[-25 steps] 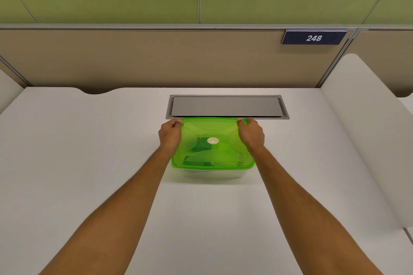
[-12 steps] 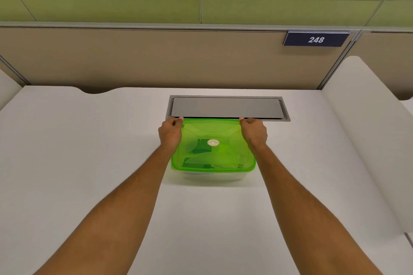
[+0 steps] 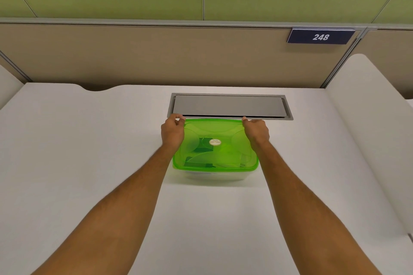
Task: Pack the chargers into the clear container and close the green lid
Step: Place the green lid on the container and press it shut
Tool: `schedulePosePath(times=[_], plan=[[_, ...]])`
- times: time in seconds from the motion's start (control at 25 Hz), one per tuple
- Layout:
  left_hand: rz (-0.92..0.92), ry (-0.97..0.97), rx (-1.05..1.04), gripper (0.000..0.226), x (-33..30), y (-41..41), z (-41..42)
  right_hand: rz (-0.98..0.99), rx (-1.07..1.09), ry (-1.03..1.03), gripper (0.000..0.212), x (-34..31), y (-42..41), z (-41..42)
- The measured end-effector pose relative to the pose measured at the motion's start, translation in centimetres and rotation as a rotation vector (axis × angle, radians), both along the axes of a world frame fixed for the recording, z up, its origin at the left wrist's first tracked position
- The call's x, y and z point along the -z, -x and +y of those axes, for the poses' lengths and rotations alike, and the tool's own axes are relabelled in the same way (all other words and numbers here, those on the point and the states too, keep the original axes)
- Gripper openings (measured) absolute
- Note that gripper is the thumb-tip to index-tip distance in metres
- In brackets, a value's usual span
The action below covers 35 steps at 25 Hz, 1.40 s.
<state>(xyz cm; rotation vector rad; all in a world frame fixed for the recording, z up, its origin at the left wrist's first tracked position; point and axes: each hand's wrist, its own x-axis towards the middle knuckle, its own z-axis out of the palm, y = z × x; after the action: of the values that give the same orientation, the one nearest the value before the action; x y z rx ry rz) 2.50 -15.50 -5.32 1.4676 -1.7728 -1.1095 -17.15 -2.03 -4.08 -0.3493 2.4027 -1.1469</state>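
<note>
A translucent green lid point(image 3: 215, 147) with a small round sticker lies on top of the clear container point(image 3: 214, 175), which stands on the white desk. Dark charger shapes point(image 3: 196, 161) show dimly through the lid. My left hand point(image 3: 172, 131) grips the lid's far left corner, fingers curled over the rim. My right hand point(image 3: 256, 130) holds the far right corner the same way. Both forearms reach in from the bottom of the view.
A grey metal cable hatch point(image 3: 230, 106) is set into the white desk point(image 3: 89, 152) just beyond the container. Beige partition walls stand behind and at the right, with a dark sign reading 248 point(image 3: 321, 37).
Both hands have slid from the lid's sides to its far corners; the right hand moved outward to the corner. The container has stayed in place.
</note>
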Motion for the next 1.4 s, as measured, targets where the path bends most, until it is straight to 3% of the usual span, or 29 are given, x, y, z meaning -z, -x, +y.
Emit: schedulePosePath(times=[0.44, 0.72, 0.96, 1.4], plan=[[-0.02, 0.025, -0.001, 0.023, 0.3, 0.0, 0.0, -0.036, 0.007, -0.029, 0.037, 0.6, 1.2, -0.5], [-0.035, -0.002, -0.014, 0.026, 0.0, -0.2, 0.2, -0.037, -0.06, -0.084, 0.047, -0.2, 1.4, 0.5], [-0.068, -0.033, -0.022, 0.043, -0.8, -2.5, 0.7, -0.216, -0.157, -0.095, 0.056, -1.6, 1.6, 5.0], [0.078, -0.53, 0.157, 0.033, -2.3, -9.3, 6.8, -0.375, -0.263, -0.151, 0.048, -2.8, -3.5, 10.8]])
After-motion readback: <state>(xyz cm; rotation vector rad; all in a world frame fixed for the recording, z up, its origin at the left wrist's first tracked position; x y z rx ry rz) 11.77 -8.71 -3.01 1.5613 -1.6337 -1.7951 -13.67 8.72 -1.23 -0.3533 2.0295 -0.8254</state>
